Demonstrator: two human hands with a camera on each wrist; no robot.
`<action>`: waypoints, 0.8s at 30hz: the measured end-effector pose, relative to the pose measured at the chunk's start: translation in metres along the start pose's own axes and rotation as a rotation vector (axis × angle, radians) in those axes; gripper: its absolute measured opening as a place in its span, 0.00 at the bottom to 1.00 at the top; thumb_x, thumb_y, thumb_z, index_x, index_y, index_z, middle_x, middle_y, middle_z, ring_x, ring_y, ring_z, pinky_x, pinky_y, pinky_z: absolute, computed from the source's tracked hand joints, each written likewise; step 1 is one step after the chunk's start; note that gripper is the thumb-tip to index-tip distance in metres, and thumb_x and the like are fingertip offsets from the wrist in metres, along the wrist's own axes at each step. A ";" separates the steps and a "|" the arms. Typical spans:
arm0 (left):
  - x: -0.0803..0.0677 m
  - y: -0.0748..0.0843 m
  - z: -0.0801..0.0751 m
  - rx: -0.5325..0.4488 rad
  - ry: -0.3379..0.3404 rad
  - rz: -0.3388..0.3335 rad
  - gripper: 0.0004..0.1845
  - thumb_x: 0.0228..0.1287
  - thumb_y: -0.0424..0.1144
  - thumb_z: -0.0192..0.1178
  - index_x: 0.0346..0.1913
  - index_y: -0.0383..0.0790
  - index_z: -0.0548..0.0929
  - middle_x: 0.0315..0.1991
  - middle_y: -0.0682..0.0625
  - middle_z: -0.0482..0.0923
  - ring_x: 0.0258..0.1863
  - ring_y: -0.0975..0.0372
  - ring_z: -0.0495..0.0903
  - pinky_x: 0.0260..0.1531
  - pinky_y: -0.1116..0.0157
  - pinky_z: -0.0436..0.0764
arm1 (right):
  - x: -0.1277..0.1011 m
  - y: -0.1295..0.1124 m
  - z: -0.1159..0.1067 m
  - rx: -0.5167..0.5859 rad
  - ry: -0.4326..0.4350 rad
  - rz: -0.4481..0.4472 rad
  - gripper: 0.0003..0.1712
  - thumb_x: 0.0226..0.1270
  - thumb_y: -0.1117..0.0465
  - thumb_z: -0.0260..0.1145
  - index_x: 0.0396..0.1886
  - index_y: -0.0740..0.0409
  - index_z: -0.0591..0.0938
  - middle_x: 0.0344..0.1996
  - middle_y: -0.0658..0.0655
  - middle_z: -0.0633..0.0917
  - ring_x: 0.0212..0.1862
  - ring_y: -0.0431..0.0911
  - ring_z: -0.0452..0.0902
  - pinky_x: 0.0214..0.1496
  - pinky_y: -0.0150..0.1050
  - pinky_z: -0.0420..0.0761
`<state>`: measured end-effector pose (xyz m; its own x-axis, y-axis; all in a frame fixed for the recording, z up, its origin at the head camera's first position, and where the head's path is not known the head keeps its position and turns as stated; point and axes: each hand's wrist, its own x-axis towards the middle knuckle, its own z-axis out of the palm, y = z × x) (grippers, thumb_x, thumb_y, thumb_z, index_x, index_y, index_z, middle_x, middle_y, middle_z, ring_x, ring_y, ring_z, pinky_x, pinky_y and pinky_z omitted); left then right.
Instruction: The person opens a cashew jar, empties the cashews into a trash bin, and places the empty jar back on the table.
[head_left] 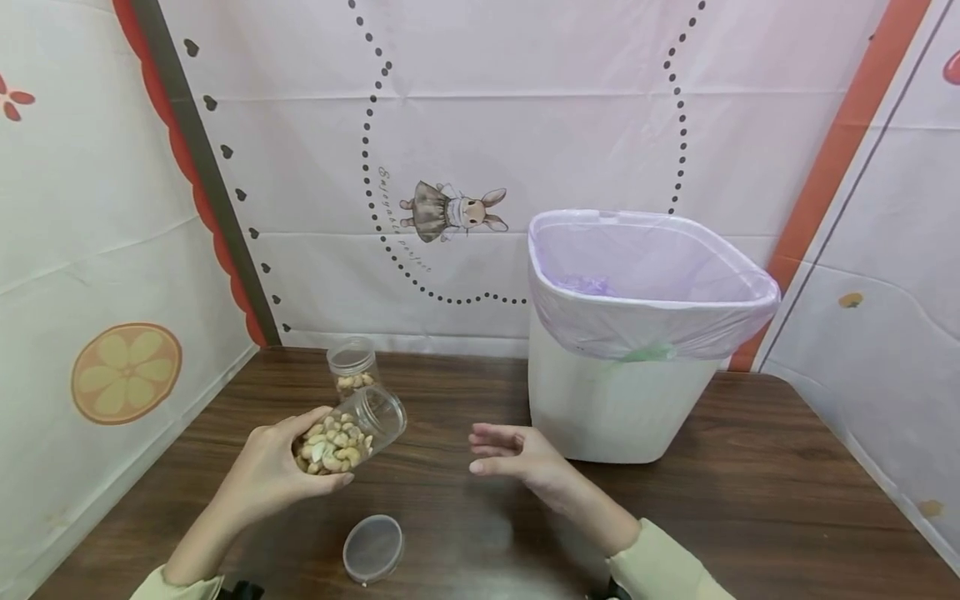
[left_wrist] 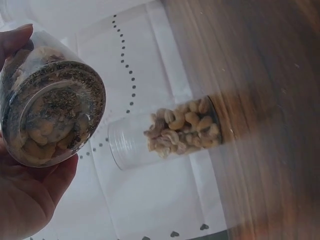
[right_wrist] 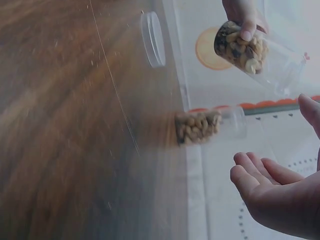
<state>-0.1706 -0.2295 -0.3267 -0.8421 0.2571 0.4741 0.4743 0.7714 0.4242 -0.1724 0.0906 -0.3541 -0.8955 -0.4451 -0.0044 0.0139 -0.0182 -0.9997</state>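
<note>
Left hand (head_left: 273, 475) grips a tilted clear jar (head_left: 347, 435) of cashews, lid (head_left: 372, 547) off on the tabletop (head_left: 750, 500); right hand (head_left: 517, 457) spread, empty, beside the bin (head_left: 622, 333).

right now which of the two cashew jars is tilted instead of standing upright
The jar in the left hand, the held jar, is tilted; the other jar stands upright on the table behind.

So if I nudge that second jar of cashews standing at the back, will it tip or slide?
The standing jar looks tall and narrow, so a high push would probably tip it. Its cashews fill only the bottom, which likely keeps it light yet bottom-weighted. On the smooth table, a low push should slide it.
</note>
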 end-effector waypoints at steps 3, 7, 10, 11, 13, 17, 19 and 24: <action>0.005 0.004 0.002 -0.011 0.006 0.009 0.42 0.27 0.52 0.77 0.51 0.35 0.78 0.39 0.41 0.82 0.35 0.55 0.80 0.32 0.57 0.77 | -0.005 -0.004 -0.009 -0.008 0.009 -0.021 0.38 0.54 0.61 0.68 0.61 0.72 0.65 0.57 0.68 0.72 0.59 0.59 0.66 0.59 0.41 0.69; 0.012 0.009 0.006 -0.032 0.018 0.028 0.42 0.26 0.51 0.77 0.51 0.36 0.78 0.38 0.43 0.82 0.33 0.58 0.80 0.30 0.60 0.77 | -0.013 -0.010 -0.019 -0.009 0.020 -0.044 0.38 0.54 0.62 0.67 0.61 0.74 0.63 0.57 0.69 0.72 0.60 0.59 0.66 0.57 0.39 0.70; 0.018 0.012 0.009 -0.051 0.024 0.045 0.41 0.26 0.50 0.77 0.51 0.36 0.79 0.37 0.44 0.83 0.33 0.59 0.80 0.30 0.61 0.77 | -0.020 -0.016 -0.027 -0.019 0.021 -0.058 0.38 0.55 0.62 0.67 0.62 0.74 0.63 0.57 0.69 0.71 0.60 0.58 0.66 0.57 0.38 0.70; 0.019 0.013 0.010 -0.053 0.026 0.049 0.41 0.26 0.50 0.77 0.51 0.36 0.79 0.37 0.44 0.83 0.33 0.59 0.80 0.30 0.61 0.77 | -0.022 -0.018 -0.030 -0.026 0.021 -0.062 0.38 0.55 0.61 0.66 0.62 0.74 0.62 0.58 0.69 0.71 0.61 0.58 0.65 0.57 0.39 0.69; 0.022 0.015 0.012 -0.063 0.026 0.056 0.41 0.26 0.48 0.77 0.51 0.36 0.78 0.39 0.44 0.82 0.33 0.59 0.80 0.31 0.61 0.77 | -0.026 -0.022 -0.035 -0.043 0.023 -0.073 0.38 0.56 0.61 0.66 0.62 0.74 0.62 0.58 0.69 0.71 0.61 0.58 0.65 0.58 0.39 0.69; 0.027 0.019 0.015 -0.082 0.025 0.054 0.41 0.26 0.47 0.77 0.53 0.36 0.78 0.41 0.43 0.82 0.35 0.59 0.80 0.32 0.60 0.78 | -0.034 -0.029 -0.043 -0.075 0.046 -0.079 0.36 0.58 0.61 0.64 0.62 0.74 0.62 0.58 0.69 0.71 0.61 0.58 0.64 0.58 0.37 0.68; 0.030 0.021 0.016 -0.097 0.024 0.051 0.42 0.26 0.47 0.77 0.53 0.37 0.78 0.41 0.43 0.82 0.35 0.59 0.80 0.33 0.60 0.77 | -0.038 -0.033 -0.047 -0.082 0.058 -0.081 0.36 0.58 0.61 0.63 0.63 0.75 0.61 0.57 0.69 0.71 0.61 0.57 0.65 0.57 0.34 0.68; 0.036 0.026 0.018 -0.127 0.034 0.074 0.40 0.26 0.46 0.78 0.52 0.38 0.79 0.42 0.45 0.82 0.35 0.59 0.80 0.34 0.60 0.78 | -0.046 -0.040 -0.056 -0.087 0.075 -0.100 0.37 0.59 0.62 0.62 0.63 0.77 0.59 0.58 0.72 0.69 0.60 0.51 0.68 0.55 0.29 0.68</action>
<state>-0.1928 -0.1897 -0.3125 -0.7953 0.2891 0.5329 0.5655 0.6707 0.4801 -0.1569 0.1620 -0.3151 -0.9213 -0.3766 0.0972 -0.1128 0.0194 -0.9934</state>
